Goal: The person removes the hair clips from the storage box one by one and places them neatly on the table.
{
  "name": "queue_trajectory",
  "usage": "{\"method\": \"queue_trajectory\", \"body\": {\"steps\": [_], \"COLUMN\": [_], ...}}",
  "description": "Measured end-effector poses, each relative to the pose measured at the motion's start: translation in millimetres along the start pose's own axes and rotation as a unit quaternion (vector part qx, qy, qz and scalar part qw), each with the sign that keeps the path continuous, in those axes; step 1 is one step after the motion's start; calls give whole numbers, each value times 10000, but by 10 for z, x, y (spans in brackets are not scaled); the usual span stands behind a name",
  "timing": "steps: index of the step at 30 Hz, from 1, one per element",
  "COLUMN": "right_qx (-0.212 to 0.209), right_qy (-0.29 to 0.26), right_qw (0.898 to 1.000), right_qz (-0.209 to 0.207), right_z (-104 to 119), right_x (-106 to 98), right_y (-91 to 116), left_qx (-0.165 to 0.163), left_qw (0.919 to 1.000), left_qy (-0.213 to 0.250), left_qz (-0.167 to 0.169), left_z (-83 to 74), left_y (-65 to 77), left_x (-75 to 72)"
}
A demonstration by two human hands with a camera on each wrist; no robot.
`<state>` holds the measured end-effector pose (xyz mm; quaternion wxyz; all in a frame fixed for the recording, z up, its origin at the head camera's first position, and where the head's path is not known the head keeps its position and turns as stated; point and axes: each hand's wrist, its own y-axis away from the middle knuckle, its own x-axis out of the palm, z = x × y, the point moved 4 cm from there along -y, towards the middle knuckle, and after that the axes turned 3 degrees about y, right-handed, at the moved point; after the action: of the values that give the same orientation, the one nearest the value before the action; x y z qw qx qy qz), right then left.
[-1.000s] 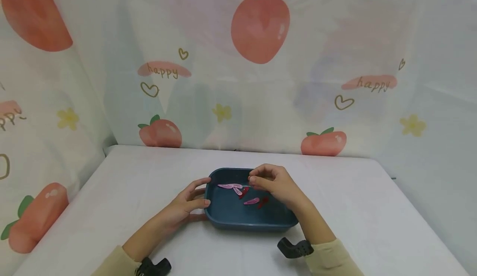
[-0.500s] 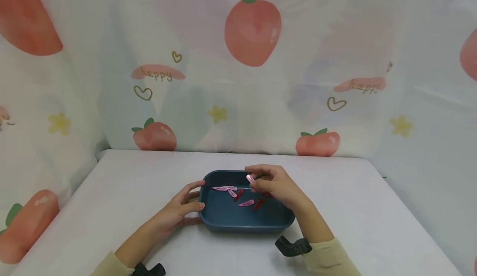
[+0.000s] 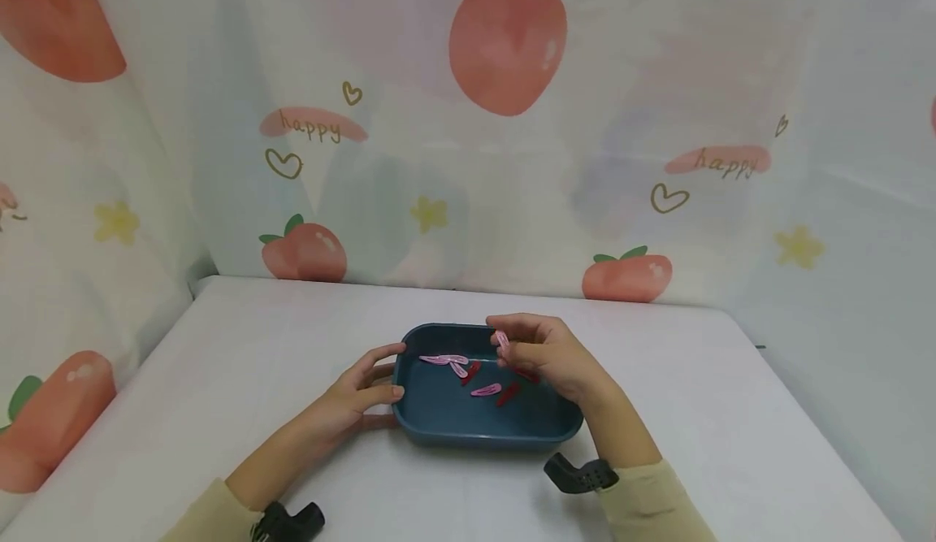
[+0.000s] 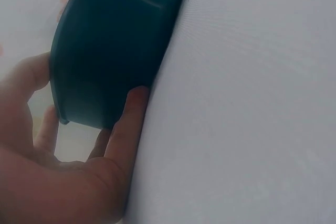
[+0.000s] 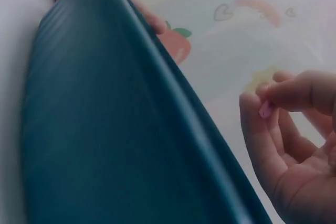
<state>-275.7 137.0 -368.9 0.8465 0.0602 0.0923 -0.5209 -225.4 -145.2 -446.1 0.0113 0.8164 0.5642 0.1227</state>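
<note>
A dark blue rectangular tray (image 3: 446,418) stands on the white table, holding several snap hair clips. Pink clips lie at its left, and one pink clip (image 3: 486,390) lies near the middle, beside a red clip (image 3: 508,394). My left hand (image 3: 358,396) grips the tray's left end, thumb and fingers spread over rim and outer wall (image 4: 89,77). Above the tray's back right part, my right hand (image 3: 548,355) pinches a pink snap hair clip (image 5: 266,109) between thumb and fingertips. Part of another red clip (image 3: 527,375) shows below that hand.
White cloth covers the table (image 3: 292,323). Behind and to the left hangs a curtain (image 3: 512,176) printed with peaches, hearts and flowers. Black camera mounts (image 3: 581,474) sit at both wrists, close over the tabletop.
The pink hair clip in my right hand, barely seen a second ago, now shows between the fingertips, slightly higher. My left hand stays on the tray. The head view has shifted a little.
</note>
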Motion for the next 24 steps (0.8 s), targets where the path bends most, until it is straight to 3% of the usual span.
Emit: {"method": "queue_trajectory", "body": {"steps": [6, 13, 18, 24], "right_qx": [-161, -378, -214, -36], "right_qy": [-54, -348, -786, -452], "right_qw": [9997, 9938, 9917, 9951], "right_qz": [-165, -984, -991, -884], "right_z": [34, 61, 28, 26], "right_x": [-54, -217, -251, -293], "right_y": [17, 24, 17, 23], "left_qx": [-10, 38, -10, -19], "left_qw": [10000, 10000, 10000, 10000], "left_qy": [22, 8, -11, -41], "left_qz": [37, 72, 54, 19], "left_z": [-13, -34, -27, -33], "left_y": [16, -6, 8, 11], "left_x": [2, 17, 15, 27]}}
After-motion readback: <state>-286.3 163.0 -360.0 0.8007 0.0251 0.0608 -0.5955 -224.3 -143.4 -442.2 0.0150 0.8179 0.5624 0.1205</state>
